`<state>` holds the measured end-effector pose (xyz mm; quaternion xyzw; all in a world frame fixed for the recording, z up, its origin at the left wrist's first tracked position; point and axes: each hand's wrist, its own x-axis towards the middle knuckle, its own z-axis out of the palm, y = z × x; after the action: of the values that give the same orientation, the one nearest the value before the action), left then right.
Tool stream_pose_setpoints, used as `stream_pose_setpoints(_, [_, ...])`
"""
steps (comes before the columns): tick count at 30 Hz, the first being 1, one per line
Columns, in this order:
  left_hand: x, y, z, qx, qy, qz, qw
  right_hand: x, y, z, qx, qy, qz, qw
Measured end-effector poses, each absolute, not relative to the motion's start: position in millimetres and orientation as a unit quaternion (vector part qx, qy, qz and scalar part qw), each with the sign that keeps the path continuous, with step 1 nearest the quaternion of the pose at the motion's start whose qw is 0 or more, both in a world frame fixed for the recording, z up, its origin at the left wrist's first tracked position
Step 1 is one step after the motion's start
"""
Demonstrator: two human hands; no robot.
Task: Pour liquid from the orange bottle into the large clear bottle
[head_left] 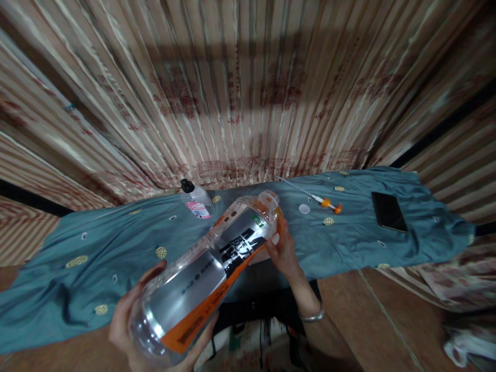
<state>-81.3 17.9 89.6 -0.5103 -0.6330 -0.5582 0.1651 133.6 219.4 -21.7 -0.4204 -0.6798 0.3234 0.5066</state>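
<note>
A large clear plastic bottle [186, 289] with a silver and orange label lies tilted across my view, its uncapped mouth up and to the right. My left hand [122, 323] is wrapped round its base. Close to the neck, my right hand [285, 250] is closed round an orange container [279, 214], mostly hidden behind the bottle. Whether the two touch I cannot tell. Beyond them on the cloth lie an orange-and-white pump head [330, 205] with a long tube and a small white round cap [304, 208].
A blue-green patterned cloth [240, 206] covers the surface ahead. A small clear bottle [196, 199] with a black top and pink label lies at back left. A black phone [388, 212] rests on the right. Pleated curtains [240, 103] hang behind and at both sides.
</note>
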Motion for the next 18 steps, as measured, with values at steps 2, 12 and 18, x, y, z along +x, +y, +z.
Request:
stream_pose_setpoints(2, [-81.5,17.7,89.7,-0.516,-0.635,-0.550,0.167,133.3,219.3,-22.5,-0.412,-0.680,0.322,0.513])
stream_pose_setpoints(12, [-80.8,19.5,88.4,-0.506,-0.634,-0.562,0.162,133.9,219.9,-20.4,-0.420,-0.678,0.323,0.509])
stream_pose_setpoints(18, [-82.3,19.2,87.6,-0.521,-0.627,-0.555,0.166,134.0,219.5,-19.8,-0.413,-0.682,0.327,0.507])
